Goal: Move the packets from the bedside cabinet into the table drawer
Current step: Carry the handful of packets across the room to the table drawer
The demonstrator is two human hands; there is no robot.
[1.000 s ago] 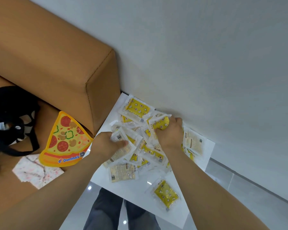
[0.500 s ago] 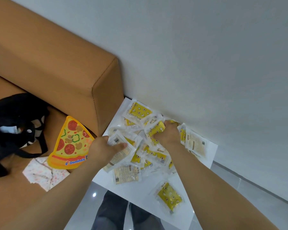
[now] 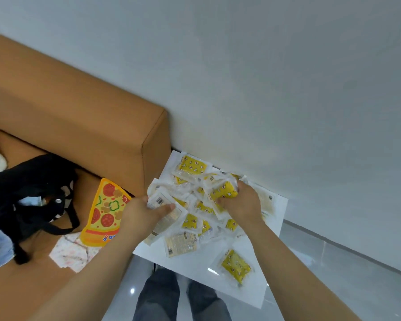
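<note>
We look down at a corner where a tan padded headboard (image 3: 79, 117) meets the white wall. Just beside it stands the white bedside cabinet (image 3: 262, 251), and the packets lie on its top. On the bed lie a black bag (image 3: 33, 188) and a flat Domino's pizza-slice shape (image 3: 107, 212); neither belongs to our task. The heap of packets (image 3: 195, 218) covers the back part of the cabinet top, yellow sachets overlapping pale beige ones.

Our left hand (image 3: 141, 214) pinches a beige barcoded packet (image 3: 164, 212) at the heap's left edge, thumb on top. Our right hand (image 3: 243, 205) is curled round a yellow packet (image 3: 225, 191) near the wall. Whether either hand has more beneath, we cannot tell. A lone yellow packet (image 3: 236, 266) lies apart near the front corner.

We judge that we are gathering a load. The table drawer is out of view. Next we must secure a bundle, lift it without the slippery sachets sliding out, then turn toward the drawer
</note>
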